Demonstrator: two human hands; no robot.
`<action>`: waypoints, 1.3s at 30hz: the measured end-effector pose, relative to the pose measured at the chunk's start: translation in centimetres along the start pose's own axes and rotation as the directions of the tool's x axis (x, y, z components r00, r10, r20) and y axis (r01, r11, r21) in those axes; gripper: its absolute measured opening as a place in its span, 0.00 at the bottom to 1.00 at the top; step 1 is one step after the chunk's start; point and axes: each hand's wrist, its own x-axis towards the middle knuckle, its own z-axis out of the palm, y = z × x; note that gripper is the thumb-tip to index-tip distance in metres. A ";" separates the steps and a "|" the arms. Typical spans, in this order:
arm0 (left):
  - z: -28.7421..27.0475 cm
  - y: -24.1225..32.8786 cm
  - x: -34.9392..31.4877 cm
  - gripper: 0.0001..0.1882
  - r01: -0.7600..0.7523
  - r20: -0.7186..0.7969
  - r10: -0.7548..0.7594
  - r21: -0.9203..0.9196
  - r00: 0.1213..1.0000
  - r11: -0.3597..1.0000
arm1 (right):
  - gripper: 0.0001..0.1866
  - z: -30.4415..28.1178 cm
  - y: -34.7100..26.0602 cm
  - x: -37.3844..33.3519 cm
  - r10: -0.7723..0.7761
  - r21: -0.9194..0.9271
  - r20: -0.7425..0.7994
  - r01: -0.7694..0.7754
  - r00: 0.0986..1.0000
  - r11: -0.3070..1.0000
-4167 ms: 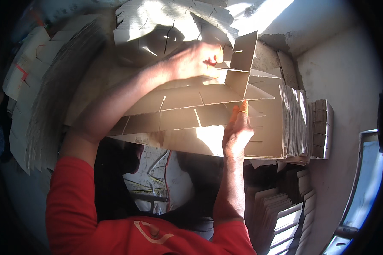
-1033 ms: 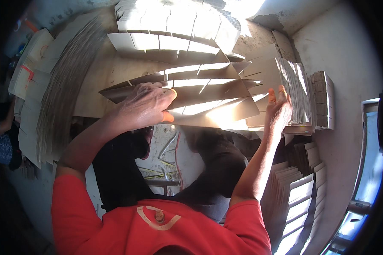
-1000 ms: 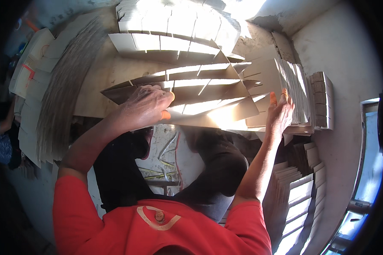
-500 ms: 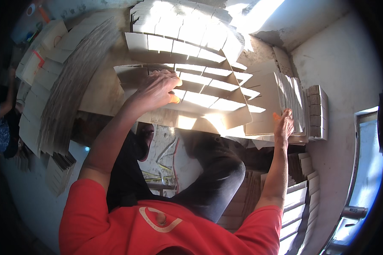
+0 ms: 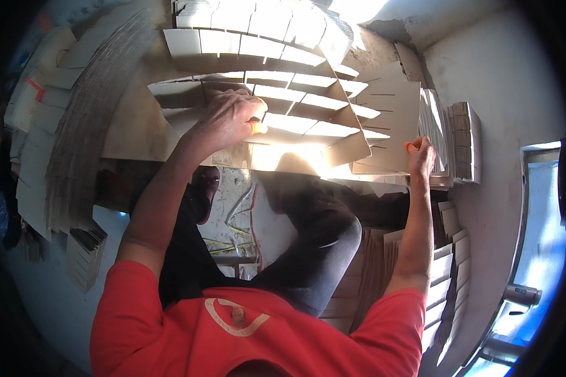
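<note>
My left hand (image 5: 229,118) is closed on a cardboard strip of a partly assembled divider grid (image 5: 352,119), at the grid's near left part. Thumb and forefinger show orange at their tips; the other fingers are partly hidden behind the strip. The grid has several long strips running left to right and a cross strip slotted over them at its right end. To the right, my right hand (image 5: 423,156) is closed in a pinch at the right edge of a flat slotted cardboard sheet (image 5: 383,129). Several slits run across that sheet, beside a stack of cardboard strips (image 5: 440,135).
A long fanned row of cardboard sheets (image 5: 85,119) fills the left side. More bundled cardboard (image 5: 465,141) stands by the right wall. A sunlit slotted stack (image 5: 251,16) lies at the back. Cardboard piles (image 5: 437,289) sit low at right, near a blue door (image 5: 541,226).
My right hand has risen slightly and its fingers have closed from a looser pose; more of the slotted sheet shows. My left hand keeps its hold. The whole view has shifted a little.
</note>
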 end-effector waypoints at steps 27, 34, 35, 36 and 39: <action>0.6 -3.0 4.8 0.09 -0.185 -0.223 0.195 0.065 0.955 0.981 | 0.19 -11.9 -11.8 1.0 -0.146 0.486 -0.259 0.260 0.955 0.834; -0.1 -1.0 3.6 0.15 -0.174 -0.287 0.191 0.085 0.939 0.981 | 0.17 -10.8 -17.7 -1.5 -0.342 0.559 -0.066 0.319 0.937 0.765; -0.5 -0.4 3.2 0.17 -0.210 -0.279 0.230 0.100 0.932 0.973 | 0.17 -10.1 -17.5 -1.4 -0.360 0.558 -0.066 0.333 0.931 0.760; -0.7 0.1 2.8 0.19 -0.245 -0.271 0.268 0.117 0.925 0.962 | 0.17 -9.5 -17.5 -1.3 -0.378 0.559 -0.066 0.348 0.923 0.753; -0.4 1.4 1.6 0.17 -0.093 -0.111 0.103 0.096 0.988 0.991 | 0.18 -9.5 -18.3 -1.6 -0.334 0.523 -0.021 0.295 0.942 0.800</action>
